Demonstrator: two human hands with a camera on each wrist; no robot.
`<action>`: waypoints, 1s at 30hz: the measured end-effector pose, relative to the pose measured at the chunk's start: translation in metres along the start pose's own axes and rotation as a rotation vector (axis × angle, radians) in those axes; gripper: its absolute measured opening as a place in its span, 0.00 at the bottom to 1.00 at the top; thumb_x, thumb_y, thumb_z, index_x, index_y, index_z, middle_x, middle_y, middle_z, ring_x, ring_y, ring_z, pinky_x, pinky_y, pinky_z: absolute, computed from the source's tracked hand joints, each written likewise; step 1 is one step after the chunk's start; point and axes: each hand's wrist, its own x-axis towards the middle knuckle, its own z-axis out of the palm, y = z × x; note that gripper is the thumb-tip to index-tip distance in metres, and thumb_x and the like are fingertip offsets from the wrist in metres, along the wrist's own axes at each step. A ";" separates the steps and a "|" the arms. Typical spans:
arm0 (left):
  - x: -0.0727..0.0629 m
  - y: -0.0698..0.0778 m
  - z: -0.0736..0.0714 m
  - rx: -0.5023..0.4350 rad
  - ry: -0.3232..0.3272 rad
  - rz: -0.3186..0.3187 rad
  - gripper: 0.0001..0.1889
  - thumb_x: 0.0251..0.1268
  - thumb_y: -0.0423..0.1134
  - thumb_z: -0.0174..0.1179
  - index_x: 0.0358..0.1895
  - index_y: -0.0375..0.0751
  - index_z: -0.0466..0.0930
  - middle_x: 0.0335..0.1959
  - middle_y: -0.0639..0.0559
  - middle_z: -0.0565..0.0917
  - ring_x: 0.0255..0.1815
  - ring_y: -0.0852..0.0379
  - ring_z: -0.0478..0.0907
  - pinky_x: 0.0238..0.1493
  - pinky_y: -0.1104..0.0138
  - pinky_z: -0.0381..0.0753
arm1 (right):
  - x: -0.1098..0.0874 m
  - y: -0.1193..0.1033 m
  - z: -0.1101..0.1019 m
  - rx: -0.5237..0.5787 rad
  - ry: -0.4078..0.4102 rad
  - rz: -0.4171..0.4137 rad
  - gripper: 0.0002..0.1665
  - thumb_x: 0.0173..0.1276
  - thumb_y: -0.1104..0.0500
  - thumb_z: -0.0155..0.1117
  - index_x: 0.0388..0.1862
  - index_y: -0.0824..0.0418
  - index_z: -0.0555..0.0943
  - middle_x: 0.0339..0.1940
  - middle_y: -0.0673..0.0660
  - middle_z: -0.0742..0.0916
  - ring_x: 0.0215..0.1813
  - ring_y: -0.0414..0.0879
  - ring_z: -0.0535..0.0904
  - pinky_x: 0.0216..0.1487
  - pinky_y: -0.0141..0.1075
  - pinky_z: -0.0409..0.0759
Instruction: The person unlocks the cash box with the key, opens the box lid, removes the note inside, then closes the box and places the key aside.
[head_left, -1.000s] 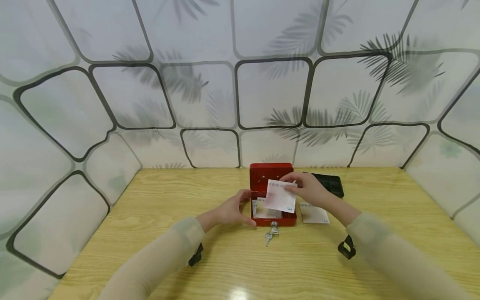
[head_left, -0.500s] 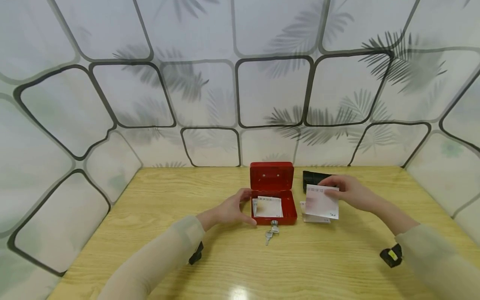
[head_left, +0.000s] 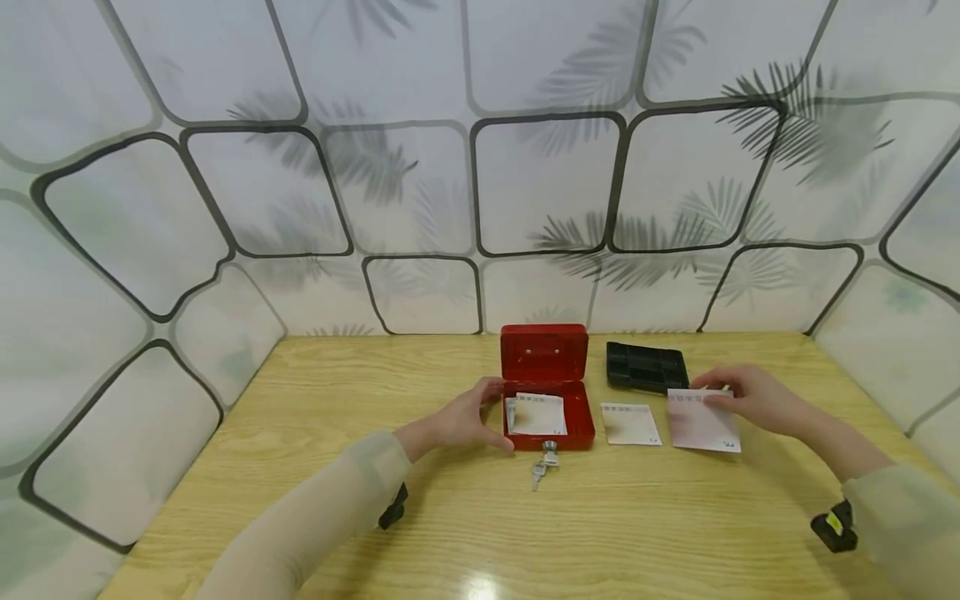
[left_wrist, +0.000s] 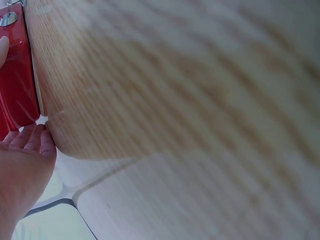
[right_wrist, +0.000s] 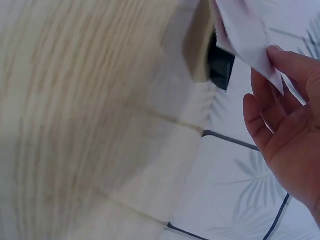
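A red cash box [head_left: 580,414] stands with its lid raised. My left hand [head_left: 453,419] grips its left side, thumb at the front corner and fingers towards the back; in the left wrist view, those fingers touch the red wall. Inside the box lies a pale banknote [head_left: 542,415], with another note's edge showing at its left. My right hand [head_left: 761,402] pinches a pinkish banknote [head_left: 703,423] by its upper right corner, to the right of a second banknote [head_left: 632,424] on the table. In the right wrist view, thumb and fingers hold the banknote's corner.
Behind the notes lies a black compartmented coin tray [head_left: 647,367]. A key sits in the box's front lock, with another key [head_left: 538,475] hanging below it on the wooden table [head_left: 360,367]. Patterned white fabric [head_left: 420,192] rises behind and at both sides.
My right hand has carried the pinkish banknote from above the cash box rightward, past the note on the table. The left hand stays at the box. The coin tray shows more fully.
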 end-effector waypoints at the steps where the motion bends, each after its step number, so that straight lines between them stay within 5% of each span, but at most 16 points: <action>1: 0.000 0.000 0.000 -0.001 0.000 0.000 0.50 0.48 0.42 0.77 0.71 0.39 0.54 0.70 0.43 0.66 0.71 0.47 0.61 0.71 0.56 0.56 | -0.001 0.003 0.001 -0.003 0.001 0.007 0.12 0.62 0.70 0.67 0.45 0.70 0.83 0.34 0.53 0.84 0.33 0.33 0.72 0.27 0.31 0.71; 9: 0.000 0.000 0.001 -0.009 -0.004 0.006 0.49 0.48 0.41 0.77 0.71 0.39 0.55 0.69 0.42 0.66 0.70 0.47 0.61 0.71 0.56 0.56 | -0.004 0.016 0.012 -0.037 -0.040 0.172 0.15 0.63 0.63 0.69 0.48 0.68 0.83 0.41 0.58 0.86 0.36 0.39 0.75 0.34 0.34 0.76; 25: 0.001 -0.002 0.000 -0.011 -0.008 0.040 0.49 0.48 0.39 0.77 0.71 0.38 0.55 0.69 0.42 0.66 0.70 0.47 0.61 0.71 0.56 0.57 | 0.000 0.018 0.032 -0.092 -0.089 0.300 0.16 0.61 0.56 0.71 0.46 0.62 0.84 0.41 0.59 0.85 0.33 0.45 0.74 0.32 0.40 0.73; 30: 0.000 -0.001 0.000 -0.010 -0.003 0.032 0.49 0.49 0.40 0.77 0.71 0.38 0.54 0.69 0.42 0.66 0.70 0.46 0.61 0.71 0.56 0.57 | 0.000 0.015 0.031 -0.137 -0.079 0.342 0.17 0.60 0.52 0.72 0.44 0.61 0.84 0.40 0.59 0.85 0.40 0.55 0.79 0.37 0.49 0.76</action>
